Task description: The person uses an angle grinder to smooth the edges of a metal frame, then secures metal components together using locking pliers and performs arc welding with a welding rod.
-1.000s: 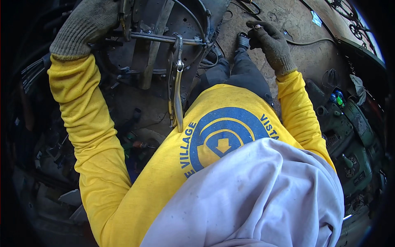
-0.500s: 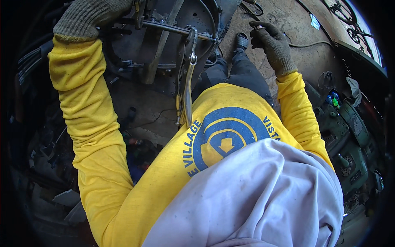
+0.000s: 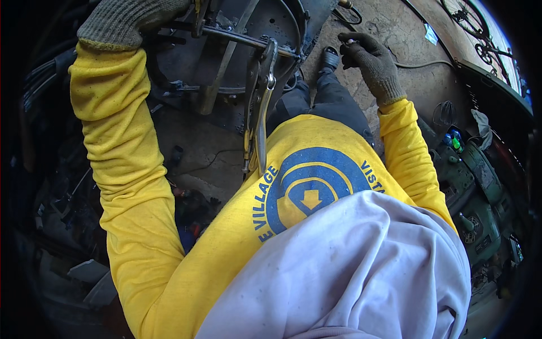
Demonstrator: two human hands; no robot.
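Observation:
My left hand [image 3: 132,24], in a grey knit glove, reaches to the upper left, over the near edge of a dark metal workpiece. Its fingers run out past the top edge, so their grip is hidden. Locking pliers [image 3: 263,96] hang clamped on a metal rod [image 3: 237,38] that crosses the workpiece [image 3: 271,20]. A second clamp-like tool [image 3: 199,20] sits on the rod near my left hand. Out to the right, over the floor, my gloved right hand [image 3: 372,62] is closed with fingers curled; a small pale spot shows at its fingertips, too small to name.
A green metal machine or case [image 3: 480,198] stands at the right. Hoses [image 3: 420,65] and a cable lie on the concrete floor [image 3: 378,20]. A bicycle wheel [image 3: 466,16] is at the far upper right. Dark clutter and pale flat pieces [image 3: 93,271] lie at the lower left.
The workpiece and clamped pliers appear shifted slightly right in view. Both hands stay nearly where they were; the right hand's fingers are still curled.

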